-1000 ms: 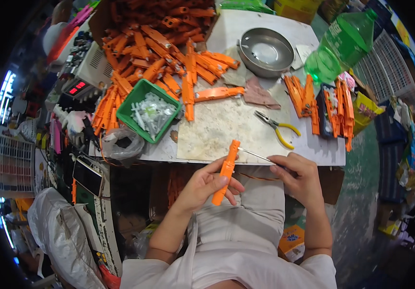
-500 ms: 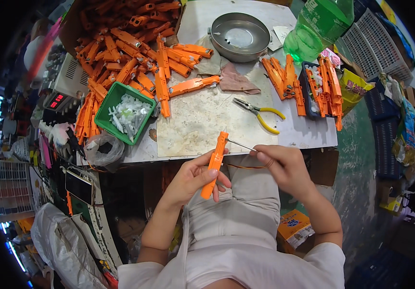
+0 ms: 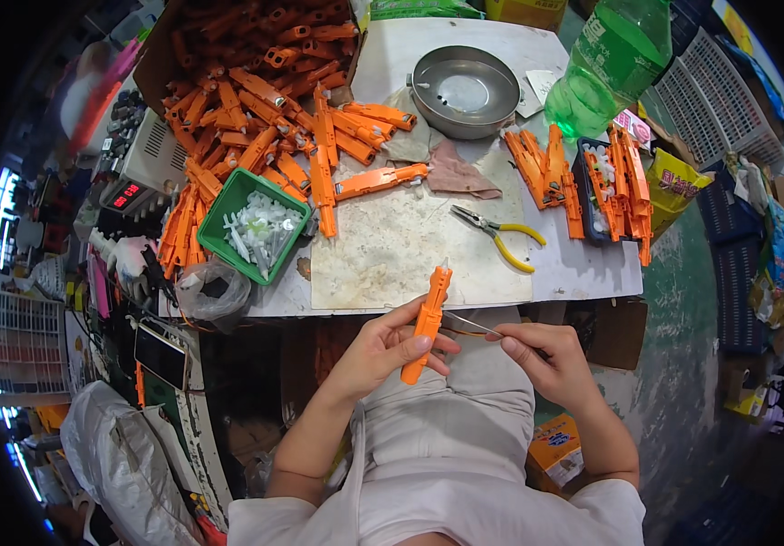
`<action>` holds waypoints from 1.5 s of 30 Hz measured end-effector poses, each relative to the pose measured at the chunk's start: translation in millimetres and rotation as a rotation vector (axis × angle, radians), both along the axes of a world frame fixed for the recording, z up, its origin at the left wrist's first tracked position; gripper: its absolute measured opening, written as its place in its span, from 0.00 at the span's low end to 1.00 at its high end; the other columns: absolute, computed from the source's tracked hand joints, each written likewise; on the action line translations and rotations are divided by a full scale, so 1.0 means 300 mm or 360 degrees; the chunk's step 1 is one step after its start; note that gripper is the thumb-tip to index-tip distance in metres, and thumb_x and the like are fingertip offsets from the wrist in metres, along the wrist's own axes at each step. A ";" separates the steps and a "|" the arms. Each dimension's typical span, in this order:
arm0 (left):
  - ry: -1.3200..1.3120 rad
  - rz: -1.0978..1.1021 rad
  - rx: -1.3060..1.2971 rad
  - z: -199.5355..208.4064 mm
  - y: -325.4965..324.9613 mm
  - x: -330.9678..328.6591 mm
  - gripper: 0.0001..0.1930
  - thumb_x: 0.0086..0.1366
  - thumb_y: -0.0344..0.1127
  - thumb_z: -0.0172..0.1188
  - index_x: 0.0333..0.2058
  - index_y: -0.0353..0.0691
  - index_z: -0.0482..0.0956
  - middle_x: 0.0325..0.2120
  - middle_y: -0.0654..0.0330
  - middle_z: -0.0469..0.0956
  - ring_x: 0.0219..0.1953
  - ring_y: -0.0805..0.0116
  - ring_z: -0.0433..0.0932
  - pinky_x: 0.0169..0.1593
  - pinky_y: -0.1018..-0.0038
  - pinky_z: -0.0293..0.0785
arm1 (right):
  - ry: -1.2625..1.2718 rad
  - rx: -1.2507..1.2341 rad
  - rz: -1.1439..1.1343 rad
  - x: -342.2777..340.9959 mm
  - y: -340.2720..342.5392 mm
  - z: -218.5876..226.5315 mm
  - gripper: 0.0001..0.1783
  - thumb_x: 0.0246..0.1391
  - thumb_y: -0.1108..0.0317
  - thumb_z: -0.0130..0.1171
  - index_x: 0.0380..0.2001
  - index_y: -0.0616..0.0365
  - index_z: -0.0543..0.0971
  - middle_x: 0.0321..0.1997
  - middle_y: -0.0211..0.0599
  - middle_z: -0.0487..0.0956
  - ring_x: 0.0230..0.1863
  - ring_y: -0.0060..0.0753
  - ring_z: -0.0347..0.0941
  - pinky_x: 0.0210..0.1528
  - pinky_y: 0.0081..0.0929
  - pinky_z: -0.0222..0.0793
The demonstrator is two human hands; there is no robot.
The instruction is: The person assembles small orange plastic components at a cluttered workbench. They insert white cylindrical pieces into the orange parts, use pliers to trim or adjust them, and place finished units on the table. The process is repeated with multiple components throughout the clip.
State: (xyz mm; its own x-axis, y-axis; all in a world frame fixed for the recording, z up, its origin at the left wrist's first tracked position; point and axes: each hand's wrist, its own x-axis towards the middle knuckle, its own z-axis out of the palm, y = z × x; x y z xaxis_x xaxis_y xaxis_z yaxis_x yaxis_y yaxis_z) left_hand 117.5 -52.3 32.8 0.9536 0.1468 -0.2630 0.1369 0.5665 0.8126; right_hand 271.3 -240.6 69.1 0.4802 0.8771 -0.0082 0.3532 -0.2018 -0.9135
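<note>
while left hand (image 3: 383, 350) grips orange plastic casing (image 3: 427, 323) (long, slim), right hand (image 3: 547, 355) pinches metal tweezers (image 3: 469, 323).

Light: bright and even on the table (image 3: 583, 264), soft shadows.
Edges: strong fisheye bending, black corners.
Blur: 9 o'clock side smeared.

The plastic handle (image 3: 427, 323) in the left hand (image 3: 383, 350) is orange, like the heaped parts (image 3: 256, 100). The tray (image 3: 251, 225) is green with whitish bits. The pliers (image 3: 497, 237) have yellow grips. The bottle (image 3: 606, 59) is green, the bowl (image 3: 465, 91) grey metal, and the surface (image 3: 583, 264) is pale, perhaps white.
</note>
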 end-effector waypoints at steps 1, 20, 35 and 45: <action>-0.0003 -0.0012 0.0004 0.002 -0.003 0.001 0.32 0.64 0.35 0.57 0.62 0.28 0.55 0.52 0.47 0.69 0.44 0.56 0.78 0.40 0.65 0.81 | 0.0005 -0.0023 0.0020 0.005 0.002 0.006 0.11 0.57 0.68 0.57 0.39 0.64 0.80 0.30 0.44 0.81 0.28 0.33 0.78 0.31 0.24 0.70; 0.0021 -0.0113 0.0163 0.010 -0.009 0.021 0.32 0.65 0.35 0.56 0.63 0.30 0.53 0.43 0.45 0.76 0.38 0.62 0.80 0.42 0.72 0.77 | -0.0343 0.0309 -0.0069 -0.015 -0.016 -0.072 0.10 0.56 0.66 0.57 0.36 0.60 0.81 0.19 0.35 0.75 0.14 0.26 0.64 0.19 0.24 0.60; -0.0110 0.0061 -0.0206 -0.028 -0.034 0.052 0.35 0.66 0.43 0.55 0.65 0.42 0.48 0.47 0.38 0.74 0.45 0.51 0.78 0.51 0.62 0.73 | -0.0197 -0.0048 0.0003 -0.053 -0.047 -0.011 0.08 0.55 0.68 0.58 0.37 0.58 0.80 0.27 0.42 0.79 0.19 0.38 0.72 0.23 0.26 0.67; -0.0047 0.0049 -0.0002 -0.039 -0.024 0.043 0.32 0.67 0.37 0.54 0.65 0.40 0.51 0.48 0.41 0.73 0.45 0.57 0.79 0.52 0.65 0.74 | -0.0017 -0.0248 0.0207 0.005 -0.016 0.022 0.09 0.56 0.68 0.57 0.35 0.62 0.81 0.26 0.42 0.80 0.24 0.34 0.76 0.29 0.25 0.69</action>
State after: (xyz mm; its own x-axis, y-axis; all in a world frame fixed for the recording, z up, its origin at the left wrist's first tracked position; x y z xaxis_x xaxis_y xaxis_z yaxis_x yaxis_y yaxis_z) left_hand 130.3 -59.5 21.0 0.9560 0.1761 -0.2348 0.0950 0.5711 0.8154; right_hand 272.9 -245.6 75.6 0.3635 0.9203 -0.1444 0.3948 -0.2925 -0.8710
